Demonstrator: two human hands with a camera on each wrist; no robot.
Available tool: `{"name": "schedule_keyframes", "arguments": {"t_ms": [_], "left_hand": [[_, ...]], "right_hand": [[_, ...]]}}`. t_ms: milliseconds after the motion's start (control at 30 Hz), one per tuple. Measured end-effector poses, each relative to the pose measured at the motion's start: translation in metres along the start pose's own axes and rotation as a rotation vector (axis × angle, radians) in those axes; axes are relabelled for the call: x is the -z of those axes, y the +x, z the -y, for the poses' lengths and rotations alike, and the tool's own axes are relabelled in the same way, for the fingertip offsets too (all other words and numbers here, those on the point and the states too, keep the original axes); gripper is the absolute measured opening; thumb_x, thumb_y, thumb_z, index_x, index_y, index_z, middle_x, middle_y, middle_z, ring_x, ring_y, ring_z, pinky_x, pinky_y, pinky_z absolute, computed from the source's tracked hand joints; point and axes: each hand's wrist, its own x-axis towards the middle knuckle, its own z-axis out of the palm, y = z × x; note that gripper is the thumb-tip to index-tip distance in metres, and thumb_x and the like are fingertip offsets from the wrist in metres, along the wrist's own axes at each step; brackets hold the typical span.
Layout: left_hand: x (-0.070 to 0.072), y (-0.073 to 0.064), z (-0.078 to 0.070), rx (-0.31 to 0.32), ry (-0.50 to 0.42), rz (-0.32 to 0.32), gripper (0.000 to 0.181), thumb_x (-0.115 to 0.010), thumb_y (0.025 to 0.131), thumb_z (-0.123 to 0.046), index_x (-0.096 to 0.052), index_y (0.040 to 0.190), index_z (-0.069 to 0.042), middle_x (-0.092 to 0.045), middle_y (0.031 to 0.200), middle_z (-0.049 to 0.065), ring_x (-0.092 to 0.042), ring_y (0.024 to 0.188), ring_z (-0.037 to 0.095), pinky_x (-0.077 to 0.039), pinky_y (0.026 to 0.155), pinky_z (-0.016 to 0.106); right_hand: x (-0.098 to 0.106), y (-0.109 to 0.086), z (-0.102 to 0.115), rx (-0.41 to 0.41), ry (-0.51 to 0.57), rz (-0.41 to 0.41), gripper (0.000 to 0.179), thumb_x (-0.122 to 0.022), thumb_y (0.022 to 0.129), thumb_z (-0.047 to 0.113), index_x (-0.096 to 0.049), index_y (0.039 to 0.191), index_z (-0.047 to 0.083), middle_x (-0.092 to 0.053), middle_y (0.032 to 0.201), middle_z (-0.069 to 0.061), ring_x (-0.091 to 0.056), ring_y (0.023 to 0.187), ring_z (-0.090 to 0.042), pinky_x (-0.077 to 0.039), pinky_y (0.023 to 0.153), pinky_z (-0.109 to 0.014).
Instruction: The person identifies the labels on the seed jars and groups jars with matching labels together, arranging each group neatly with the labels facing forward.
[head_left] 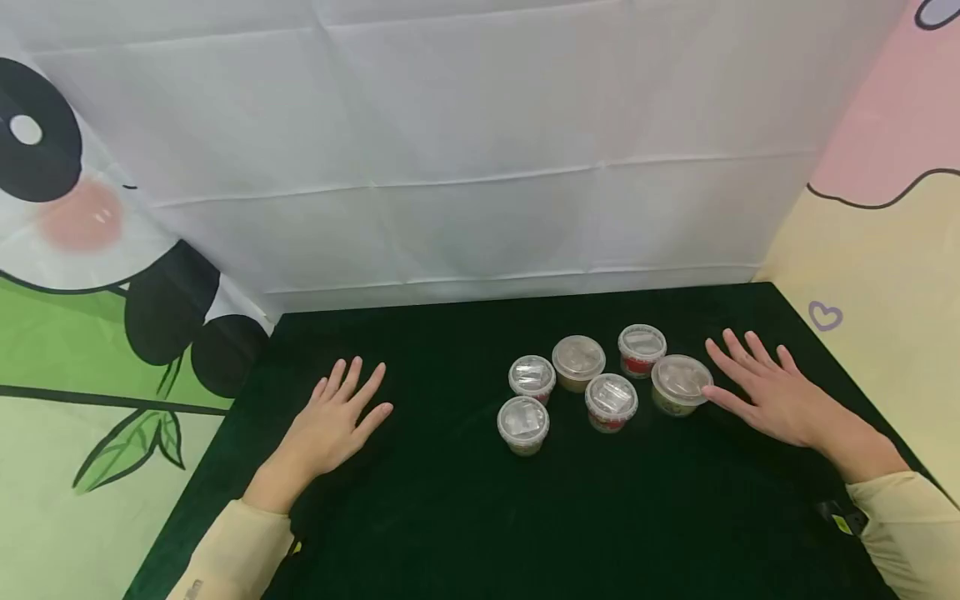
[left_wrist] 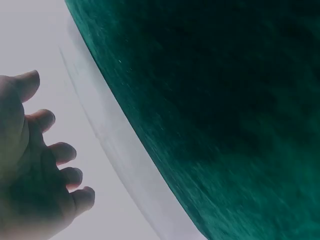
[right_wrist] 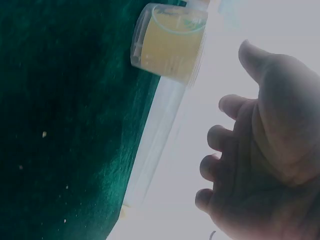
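Observation:
Several small round clear tubs with lids stand grouped right of the table's middle in the head view. The rightmost tub (head_left: 681,382) has pale yellowish contents, seen side-on as a yellow-filled tub (right_wrist: 172,45) in the right wrist view. Two others, the back tub (head_left: 642,350) and the front-middle tub (head_left: 611,402), show red. My right hand (head_left: 783,404) is spread over the cloth just right of the group, its thumb tip overlapping the rightmost tub's edge. Well left of the tubs, my left hand (head_left: 330,425) hovers with fingers extended and nothing in them.
A dark green cloth (head_left: 450,517) covers the table. Behind it hangs a creased white sheet (head_left: 465,167). Printed panels stand at both sides, the left panel (head_left: 82,350) with a cartoon figure and leaves, the right panel (head_left: 877,267) pink and cream.

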Motion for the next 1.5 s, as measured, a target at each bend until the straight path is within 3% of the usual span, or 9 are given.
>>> {"name": "schedule_keyframes", "arguments": {"t_ms": [167, 367, 600, 867, 900, 1000, 1100, 1333, 1500], "left_hand": [[-0.004, 0.009, -0.013, -0.058, -0.061, 0.013, 0.073, -0.038, 0.106, -0.058, -0.015, 0.164, -0.021, -0.008, 0.167, 0.018, -0.002, 0.153, 0.04, -0.008, 0.12, 0.063], [-0.001, 0.022, -0.031, -0.103, -0.132, 0.051, 0.075, -0.038, 0.105, -0.061, -0.011, 0.165, -0.025, -0.007, 0.168, 0.013, -0.004, 0.154, 0.037, -0.011, 0.12, 0.062], [0.002, 0.031, -0.06, -0.136, -0.262, 0.1, 0.079, -0.037, 0.101, -0.069, -0.007, 0.164, -0.031, -0.007, 0.169, 0.006, -0.007, 0.154, 0.029, -0.016, 0.12, 0.058], [0.0, 0.043, -0.095, -0.214, -0.351, 0.145, 0.076, -0.038, 0.1, -0.07, -0.001, 0.161, -0.044, -0.008, 0.169, -0.002, -0.016, 0.153, 0.026, -0.024, 0.119, 0.055], [-0.001, 0.045, -0.1, -0.23, -0.347, 0.145, 0.077, -0.039, 0.1, -0.07, -0.001, 0.161, -0.044, -0.01, 0.169, -0.001, -0.018, 0.153, 0.025, -0.025, 0.119, 0.054], [0.0, 0.052, -0.116, -0.296, -0.328, 0.12, 0.079, -0.043, 0.099, -0.068, -0.01, 0.163, -0.036, -0.02, 0.168, 0.002, -0.03, 0.149, 0.024, -0.032, 0.117, 0.05], [0.003, 0.063, -0.139, -0.391, -0.327, 0.099, 0.078, -0.049, 0.1, -0.063, -0.021, 0.163, -0.026, -0.031, 0.164, 0.005, -0.039, 0.144, 0.021, -0.038, 0.114, 0.046], [0.005, 0.084, -0.2, -0.557, -0.373, 0.119, 0.074, -0.056, 0.1, -0.056, -0.03, 0.161, -0.022, -0.037, 0.16, 0.005, -0.051, 0.133, 0.016, -0.045, 0.108, 0.038], [-0.003, 0.102, -0.237, -0.579, -0.366, 0.137, 0.075, -0.059, 0.099, -0.054, -0.031, 0.16, -0.021, -0.039, 0.158, 0.005, -0.045, 0.138, 0.017, -0.041, 0.112, 0.038]], "right_hand": [[0.001, -0.002, 0.001, 0.047, 0.131, -0.004, 0.096, -0.067, 0.097, 0.045, -0.005, 0.165, 0.016, 0.002, 0.167, -0.024, 0.009, 0.151, -0.046, 0.009, 0.115, -0.068], [0.001, 0.006, 0.01, 0.088, 0.321, 0.019, 0.114, -0.08, 0.087, 0.042, 0.002, 0.164, 0.023, 0.004, 0.168, -0.019, -0.005, 0.15, -0.05, -0.018, 0.109, -0.074], [-0.005, 0.011, 0.013, 0.1, 0.354, 0.014, 0.118, -0.083, 0.085, 0.041, 0.005, 0.163, 0.028, -0.011, 0.166, -0.023, -0.026, 0.142, -0.057, -0.029, 0.104, -0.073], [-0.004, 0.014, 0.016, 0.114, 0.375, -0.003, 0.116, -0.083, 0.086, 0.038, 0.003, 0.163, 0.03, -0.014, 0.166, -0.024, -0.027, 0.142, -0.057, -0.03, 0.103, -0.072], [-0.004, 0.014, 0.016, 0.125, 0.377, -0.003, 0.116, -0.083, 0.086, 0.037, 0.003, 0.163, 0.03, -0.013, 0.166, -0.023, -0.026, 0.142, -0.056, -0.03, 0.104, -0.07], [-0.006, 0.016, 0.015, 0.152, 0.381, -0.01, 0.115, -0.083, 0.086, 0.036, 0.002, 0.164, 0.03, -0.014, 0.167, -0.021, -0.027, 0.143, -0.053, -0.029, 0.118, -0.036], [-0.008, 0.017, 0.013, 0.153, 0.375, -0.018, 0.116, -0.084, 0.085, 0.035, 0.001, 0.164, 0.028, -0.016, 0.166, -0.023, -0.029, 0.142, -0.054, -0.024, 0.111, -0.012], [-0.016, 0.02, 0.005, 0.135, 0.385, 0.001, 0.116, -0.086, 0.083, 0.032, -0.004, 0.165, 0.022, -0.022, 0.163, -0.026, -0.03, 0.142, -0.054, -0.034, 0.114, -0.052], [-0.02, 0.026, 0.001, 0.171, 0.385, -0.031, 0.117, -0.088, 0.081, 0.028, -0.008, 0.164, 0.013, -0.029, 0.157, -0.028, -0.036, 0.137, -0.051, -0.039, 0.107, -0.054]]}}
